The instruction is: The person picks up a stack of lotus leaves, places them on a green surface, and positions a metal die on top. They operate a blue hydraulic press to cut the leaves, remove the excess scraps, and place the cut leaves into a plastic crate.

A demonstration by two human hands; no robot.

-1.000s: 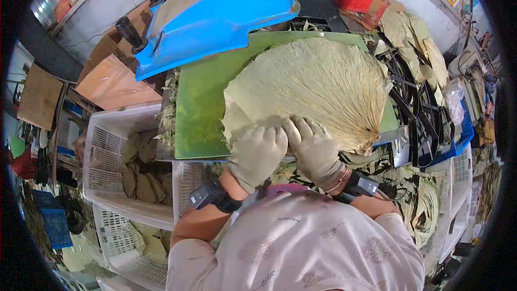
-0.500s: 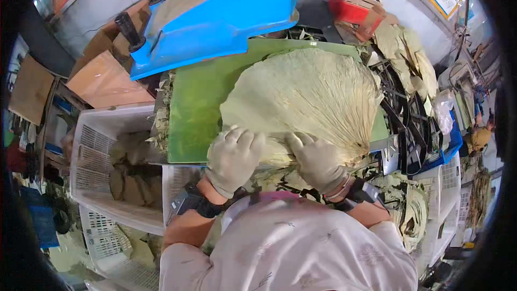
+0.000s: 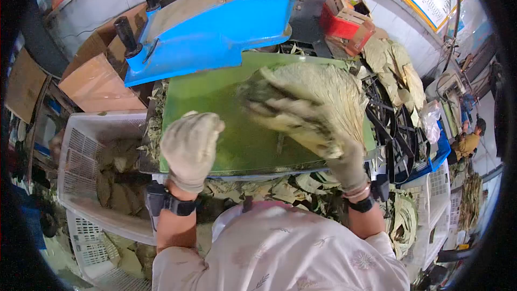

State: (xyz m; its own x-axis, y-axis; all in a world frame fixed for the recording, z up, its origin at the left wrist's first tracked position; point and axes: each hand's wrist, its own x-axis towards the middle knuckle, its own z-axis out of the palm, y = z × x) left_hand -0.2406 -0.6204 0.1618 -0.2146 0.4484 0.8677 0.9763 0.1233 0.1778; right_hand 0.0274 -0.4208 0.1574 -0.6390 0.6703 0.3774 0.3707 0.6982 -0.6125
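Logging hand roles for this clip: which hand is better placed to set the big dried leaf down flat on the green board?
Probably the right hand: it grips the dried leaf at its stem end, over the green board. The left hand hangs empty over the board's near-left edge, off the leaf.

Right hand (image 3: 349, 164) grips folded leaf (image 3: 312, 97) over green board (image 3: 215, 102).

Grey knit gloves, black wristbands, and a pale floral short-sleeved shirt (image 3: 280, 248).

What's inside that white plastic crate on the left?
The white crate holds dark, dried leaves piled loosely against its mesh wall. The green board and the left hand cover its right edge, so what lies there or underneath the pile cannot be seen.
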